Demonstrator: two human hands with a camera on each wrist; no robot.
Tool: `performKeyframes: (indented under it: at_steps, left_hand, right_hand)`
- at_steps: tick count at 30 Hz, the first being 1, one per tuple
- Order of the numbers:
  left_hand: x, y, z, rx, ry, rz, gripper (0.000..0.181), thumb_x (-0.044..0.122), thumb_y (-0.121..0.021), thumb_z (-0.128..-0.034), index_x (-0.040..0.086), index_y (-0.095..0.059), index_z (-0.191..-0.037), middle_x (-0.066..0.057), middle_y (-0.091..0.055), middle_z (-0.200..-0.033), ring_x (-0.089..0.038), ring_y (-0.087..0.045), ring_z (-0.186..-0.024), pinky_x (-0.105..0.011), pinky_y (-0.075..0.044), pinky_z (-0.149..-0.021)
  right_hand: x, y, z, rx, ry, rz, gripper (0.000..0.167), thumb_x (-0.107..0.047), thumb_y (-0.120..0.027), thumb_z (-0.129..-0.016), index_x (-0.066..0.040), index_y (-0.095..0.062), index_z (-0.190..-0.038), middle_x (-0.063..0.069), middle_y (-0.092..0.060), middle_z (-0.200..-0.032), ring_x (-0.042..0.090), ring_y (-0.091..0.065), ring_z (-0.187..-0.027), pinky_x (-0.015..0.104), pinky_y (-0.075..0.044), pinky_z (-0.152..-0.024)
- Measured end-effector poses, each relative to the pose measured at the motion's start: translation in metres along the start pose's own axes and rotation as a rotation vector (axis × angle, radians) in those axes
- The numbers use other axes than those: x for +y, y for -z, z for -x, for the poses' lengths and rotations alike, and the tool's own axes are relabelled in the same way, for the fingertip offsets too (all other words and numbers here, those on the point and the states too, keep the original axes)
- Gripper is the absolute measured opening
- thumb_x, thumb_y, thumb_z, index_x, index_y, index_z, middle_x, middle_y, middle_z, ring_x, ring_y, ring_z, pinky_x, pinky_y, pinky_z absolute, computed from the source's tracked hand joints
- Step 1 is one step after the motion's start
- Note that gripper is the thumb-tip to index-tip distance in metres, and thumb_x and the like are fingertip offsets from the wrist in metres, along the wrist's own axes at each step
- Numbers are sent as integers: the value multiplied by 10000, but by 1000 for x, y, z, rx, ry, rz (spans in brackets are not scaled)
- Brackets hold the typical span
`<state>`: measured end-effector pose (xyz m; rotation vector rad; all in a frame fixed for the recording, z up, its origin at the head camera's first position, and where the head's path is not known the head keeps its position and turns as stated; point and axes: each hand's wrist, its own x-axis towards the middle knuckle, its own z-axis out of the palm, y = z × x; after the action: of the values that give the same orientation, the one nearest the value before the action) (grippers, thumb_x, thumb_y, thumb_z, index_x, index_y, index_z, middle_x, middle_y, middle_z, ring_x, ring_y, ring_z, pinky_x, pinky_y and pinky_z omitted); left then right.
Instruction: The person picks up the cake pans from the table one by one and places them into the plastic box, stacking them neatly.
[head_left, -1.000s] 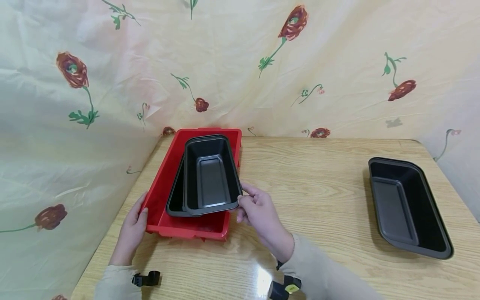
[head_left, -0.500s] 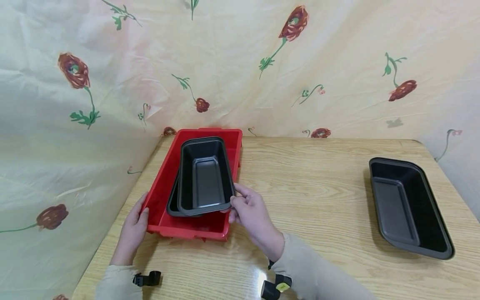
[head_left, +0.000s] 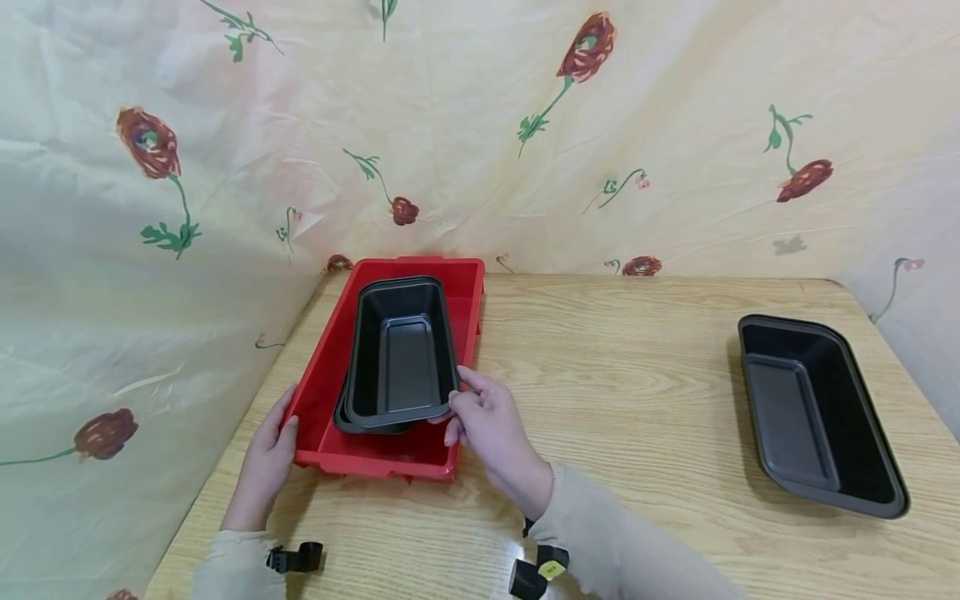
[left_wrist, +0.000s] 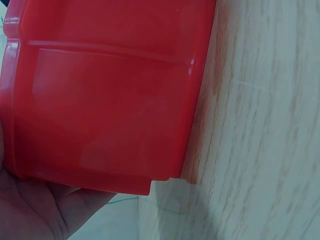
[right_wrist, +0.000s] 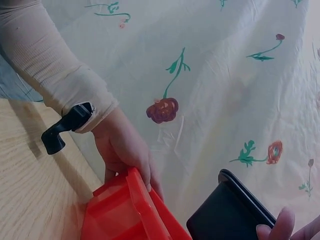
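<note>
A red plastic bin (head_left: 356, 465) stands at the left of the table, and my left hand (head_left: 266, 450) grips its left side near the front corner. In the left wrist view that hand (left_wrist: 35, 210) shows at the edge of the bin's outer wall. My right hand (head_left: 498, 433) pinches the front right corner of a black loaf pan (head_left: 405, 350), thumb on the rim. This pan sits over a second loaf pan (head_left: 341, 414), whose rim peeks out at the lower left; how deep it nests is hidden. The right wrist view shows the held pan's (right_wrist: 225, 215) outer wall beside the bin.
A third black loaf pan (head_left: 821, 417) lies on the wooden table (head_left: 615, 367) at the right. Flower-patterned cloth (head_left: 465, 150) hangs behind the table and along its left side. Both wrists wear black camera mounts.
My right hand has moved left and slightly down with the loaf pan, which now covers more of the pan beneath. The left hand and the bin have stayed in place.
</note>
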<state>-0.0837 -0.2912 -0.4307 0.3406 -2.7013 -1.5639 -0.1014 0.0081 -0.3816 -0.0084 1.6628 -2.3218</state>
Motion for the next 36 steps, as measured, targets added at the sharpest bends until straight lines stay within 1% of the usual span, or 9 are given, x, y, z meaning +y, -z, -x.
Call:
performKeyframes:
  at_steps: [2, 5, 13, 17, 20, 24, 27, 31, 36]
  left_hand:
    - [0, 0, 0, 1, 4, 1, 527, 152, -321, -1065, 161, -181, -1573, -199, -269, -1553, -389, -411, -1283, -496, -414, -1009]
    - [0, 0, -1, 5, 0, -5, 523, 154, -320, -1066, 152, -187, -1572, -204, -274, -1551, -393, -418, -1277, -491, -425, -998]
    - [-1, -1, -2, 6, -4, -5, 522, 158, -325, -1064, 145, -195, -1570, -205, -294, -1539, -385, -434, -1261, -367, -471, -946]
    - [-1, -1, -2, 7, -2, -7, 522, 163, -329, -1064, 152, -201, -1570, -200, -302, -1537, -377, -442, -1254, -331, -474, -929]
    - [-1, 0, -2, 6, -3, -7, 522, 168, -330, -1064, 156, -201, -1570, -199, -302, -1536, -376, -444, -1253, -330, -472, -928]
    - [-2, 0, -2, 6, -10, -10, 521, 167, -329, -1064, 152, -202, -1569, -203, -305, -1534, -377, -449, -1248, -309, -475, -913]
    - [-2, 0, -2, 7, -12, -12, 521, 170, -330, -1064, 156, -203, -1570, -202, -306, -1535, -377, -452, -1246, -311, -477, -912]
    - [-2, 0, -2, 8, -4, -12, 523, 182, -333, -1065, 172, -201, -1571, -198, -303, -1537, -379, -450, -1247, -347, -477, -929]
    - [-3, 0, -2, 12, -11, -18, 520, 177, -334, -1064, 158, -209, -1568, -204, -307, -1535, -376, -452, -1242, -276, -472, -897]
  right_hand:
    - [1, -2, -1, 1, -11, -4, 505, -5, -453, -965, 28, -380, -1464, 66, -641, -673, 107, -512, -453, 184, -274, -414]
    - [2, -5, -2, 0, -20, -14, 509, -5, -459, -966, 27, -374, -1468, 38, -602, -627, 102, -509, -452, 183, -269, -413]
    - [4, -10, -5, 2, -29, -25, 515, -13, -462, -976, 17, -358, -1480, 26, -570, -592, 100, -509, -455, 177, -249, -403]
    - [7, -13, -8, 11, -44, -22, 531, -22, -474, -976, 15, -341, -1489, 30, -564, -584, 102, -509, -451, 179, -253, -404]
    - [8, -15, -9, 13, -55, -26, 530, -29, -482, -975, 3, -351, -1488, 51, -599, -622, 108, -508, -449, 178, -261, -403]
    - [9, -17, -10, 11, -59, -25, 530, -33, -487, -969, -15, -368, -1485, 96, -689, -755, 113, -510, -459, 176, -284, -406]
    - [9, -19, -11, 16, -66, -19, 532, -36, -490, -968, -15, -369, -1486, 100, -691, -759, 112, -509, -460, 176, -290, -410]
    - [9, -21, -12, 28, -85, -25, 526, -43, -493, -970, -10, -372, -1481, 101, -680, -737, 112, -502, -449, 179, -282, -408]
    - [11, -24, -14, 24, -91, -44, 501, -36, -477, -976, -6, -391, -1469, 191, -713, -857, 111, -499, -432, 175, -263, -391]
